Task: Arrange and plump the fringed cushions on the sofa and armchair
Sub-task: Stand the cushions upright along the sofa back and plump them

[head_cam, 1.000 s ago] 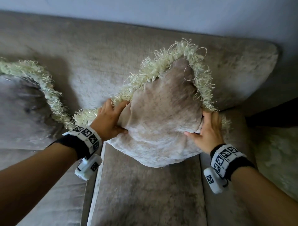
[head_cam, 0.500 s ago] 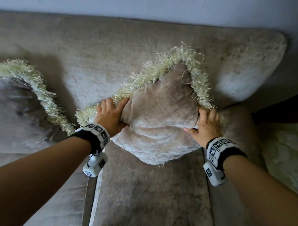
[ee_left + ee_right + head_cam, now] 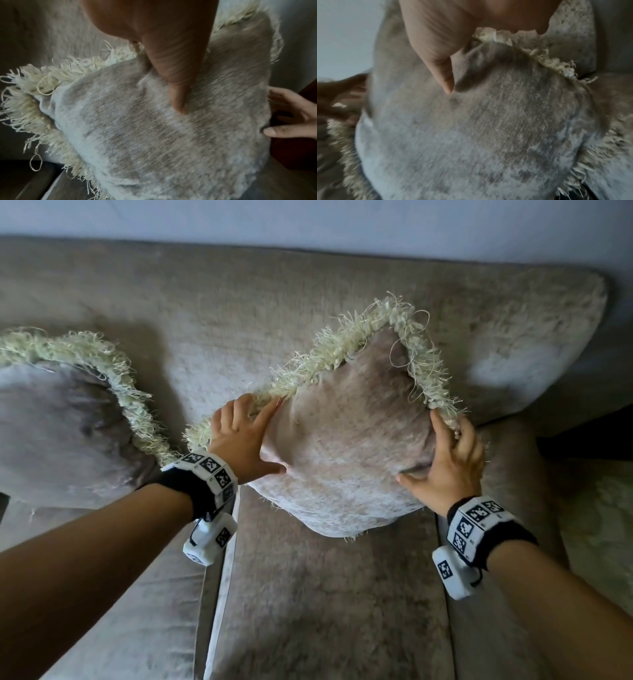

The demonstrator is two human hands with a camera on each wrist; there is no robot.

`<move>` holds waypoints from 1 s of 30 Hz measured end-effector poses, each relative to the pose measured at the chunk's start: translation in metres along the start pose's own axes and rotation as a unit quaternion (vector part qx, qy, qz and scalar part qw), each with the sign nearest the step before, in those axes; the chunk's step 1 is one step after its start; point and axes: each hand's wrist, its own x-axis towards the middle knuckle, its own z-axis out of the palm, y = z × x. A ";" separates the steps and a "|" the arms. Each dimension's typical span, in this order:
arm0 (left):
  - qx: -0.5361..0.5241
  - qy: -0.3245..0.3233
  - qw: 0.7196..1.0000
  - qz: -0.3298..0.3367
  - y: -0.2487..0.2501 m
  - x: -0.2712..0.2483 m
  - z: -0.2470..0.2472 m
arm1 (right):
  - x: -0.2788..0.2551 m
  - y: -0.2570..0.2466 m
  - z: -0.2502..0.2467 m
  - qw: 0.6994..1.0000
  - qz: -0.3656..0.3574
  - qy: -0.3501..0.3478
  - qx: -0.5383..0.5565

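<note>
A beige fringed cushion stands corner-up on the sofa seat, leaning on the sofa back. My left hand grips its left edge, fingers over the cream fringe and thumb dug into the front. My right hand grips the right edge the same way. In the left wrist view the thumb dents the cushion, and the right hand shows at its far side. In the right wrist view the thumb presses the blurred cushion. A second fringed cushion leans at the left.
The sofa's padded right arm sits just beyond my right hand, with a dark gap and pale patterned fabric past it. A seam between seat cushions runs below my left wrist. A plain wall rises behind.
Both hands have slid a little higher along the cushion's side edges, keeping their grip. The cushion stays propped against the sofa back.
</note>
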 end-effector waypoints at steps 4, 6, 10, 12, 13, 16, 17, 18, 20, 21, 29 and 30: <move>-0.008 0.055 0.996 0.064 0.015 -0.027 -0.022 | -0.022 -0.018 -0.017 0.987 -0.139 0.081 -0.007; 0.017 0.048 0.988 0.148 0.030 -0.036 -0.028 | -0.024 -0.030 -0.023 0.975 -0.207 0.050 -0.059; 0.076 -0.032 0.976 0.199 0.057 -0.033 -0.034 | -0.009 -0.047 -0.028 0.964 -0.226 -0.059 -0.126; 0.096 -0.079 0.978 0.165 0.065 -0.025 -0.042 | 0.002 -0.054 -0.031 0.967 -0.206 -0.090 -0.123; 0.108 -0.096 0.977 0.157 0.067 -0.020 -0.048 | 0.008 -0.057 -0.033 0.967 -0.199 -0.098 -0.121; 0.140 -0.132 0.969 0.156 0.069 -0.006 -0.062 | 0.020 -0.063 -0.036 0.967 -0.189 -0.114 -0.127; 0.141 -0.140 0.968 0.155 0.067 -0.003 -0.063 | 0.021 -0.064 -0.036 0.967 -0.188 -0.118 -0.126; 0.138 -0.145 0.967 0.157 0.065 -0.003 -0.064 | 0.020 -0.064 -0.035 0.967 -0.188 -0.120 -0.126; 0.121 -0.144 0.969 0.159 0.061 -0.008 -0.066 | 0.014 -0.065 -0.037 0.967 -0.185 -0.119 -0.127; 0.104 -0.142 0.973 0.152 0.059 -0.014 -0.068 | 0.010 -0.065 -0.039 0.969 -0.181 -0.114 -0.123; -0.115 -0.088 0.988 -0.048 0.000 -0.076 -0.096 | -0.020 -0.121 -0.075 0.960 -0.277 -0.035 0.006; -0.138 -0.075 0.985 -0.073 -0.012 -0.084 -0.097 | -0.020 -0.135 -0.078 0.956 -0.287 -0.052 0.007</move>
